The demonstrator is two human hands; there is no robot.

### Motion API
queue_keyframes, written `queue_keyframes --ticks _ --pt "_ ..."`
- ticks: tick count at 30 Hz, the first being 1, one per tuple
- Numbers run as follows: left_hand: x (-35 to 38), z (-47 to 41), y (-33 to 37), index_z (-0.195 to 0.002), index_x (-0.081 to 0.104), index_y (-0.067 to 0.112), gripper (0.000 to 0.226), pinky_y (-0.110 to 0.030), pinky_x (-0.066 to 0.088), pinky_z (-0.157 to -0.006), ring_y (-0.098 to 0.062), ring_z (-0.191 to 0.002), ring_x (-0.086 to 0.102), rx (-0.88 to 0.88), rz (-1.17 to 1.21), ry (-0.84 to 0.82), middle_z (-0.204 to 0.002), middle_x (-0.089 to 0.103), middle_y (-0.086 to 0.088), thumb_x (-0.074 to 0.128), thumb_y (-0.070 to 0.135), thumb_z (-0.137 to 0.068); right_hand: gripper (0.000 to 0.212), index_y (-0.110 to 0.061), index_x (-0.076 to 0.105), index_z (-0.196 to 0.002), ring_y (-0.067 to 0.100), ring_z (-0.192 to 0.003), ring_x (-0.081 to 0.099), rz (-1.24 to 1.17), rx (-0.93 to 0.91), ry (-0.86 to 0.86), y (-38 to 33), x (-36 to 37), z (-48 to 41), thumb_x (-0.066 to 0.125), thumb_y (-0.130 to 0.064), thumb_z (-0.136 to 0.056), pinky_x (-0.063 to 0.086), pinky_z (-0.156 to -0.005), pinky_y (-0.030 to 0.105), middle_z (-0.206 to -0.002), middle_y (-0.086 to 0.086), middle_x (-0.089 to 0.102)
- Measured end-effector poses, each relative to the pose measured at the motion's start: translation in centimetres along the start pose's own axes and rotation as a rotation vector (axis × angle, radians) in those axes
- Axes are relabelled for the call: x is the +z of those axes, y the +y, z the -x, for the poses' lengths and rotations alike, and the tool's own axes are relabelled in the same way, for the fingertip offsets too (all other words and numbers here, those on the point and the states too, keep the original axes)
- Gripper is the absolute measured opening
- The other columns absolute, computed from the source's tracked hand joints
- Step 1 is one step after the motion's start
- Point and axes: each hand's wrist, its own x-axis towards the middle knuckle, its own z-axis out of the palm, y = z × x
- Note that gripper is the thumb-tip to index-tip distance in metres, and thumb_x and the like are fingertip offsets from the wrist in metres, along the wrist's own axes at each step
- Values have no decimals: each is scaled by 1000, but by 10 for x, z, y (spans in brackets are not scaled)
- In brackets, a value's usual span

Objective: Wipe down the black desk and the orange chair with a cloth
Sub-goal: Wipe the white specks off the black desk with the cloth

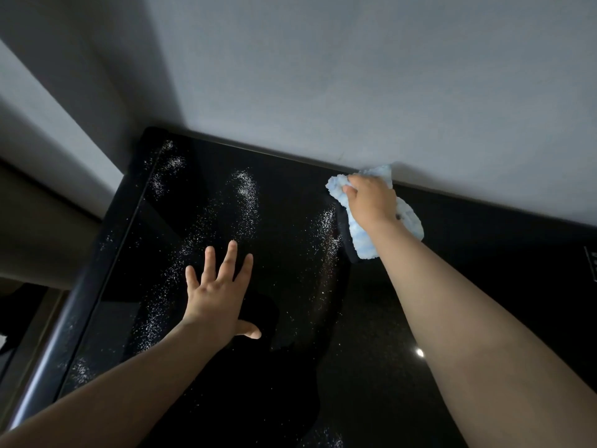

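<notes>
I see dim, bluish light; small glare spot on desk [371, 318]; soft shadow across wall [323, 76]; wide-angle stretch at edges.

Blue cloth [405, 218] bunched on dusty blk desk [290, 367], by wall

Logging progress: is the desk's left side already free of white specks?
No: white specks lie scattered over the black desk around the flat left hand; the right hand grips the cloth farther right.

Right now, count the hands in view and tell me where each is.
2. The left hand is spread over the black desk; the right hand grips the cloth at its far edge.
</notes>
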Motion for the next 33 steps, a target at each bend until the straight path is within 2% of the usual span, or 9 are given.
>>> queue_keyframes --ticks 3,9,18,33 --pt "-2 2 0 -150 -20 25 135 -62 3 -114 -41 -142 -24 3 3 3 -153 -36 -7 69 74 -60 21 -11 63 -90 29 -91 58 9 -28 20 1 0 15 47 -22 -94 31 -64 31 -93 5 66" --pt "-5 3 2 -150 -20 25 135 -61 3 -115 -41 -142 -24 5 4 -11 -153 -36 -7 69 73 -61 22 -15 66 -101 27 -98 58 -11 -48 20 2 1 51 47 -22 -95 41 -73 37 -102 1 68" --pt "-5 4 1 -150 -19 24 135 -62 5 -115 -41 -143 -22 13 -5 -2 -154 -33 -8 69 74 -60 27 -21 65 -114 23 -105 57 20 -18 -15 -2 2 86 44 -24 -97 43 -81 37 -113 -2 67" --pt "-1 2 -1 -151 -16 25 136 -63 8 -115 -41 -144 -20 17 -6 22 -156 -30 -7 70 75 -58 28 -22 62 -118 20 -113 53 18 18 -69 -7 2 157 45 -30 -97 42 -86 39 -119 -6 64"
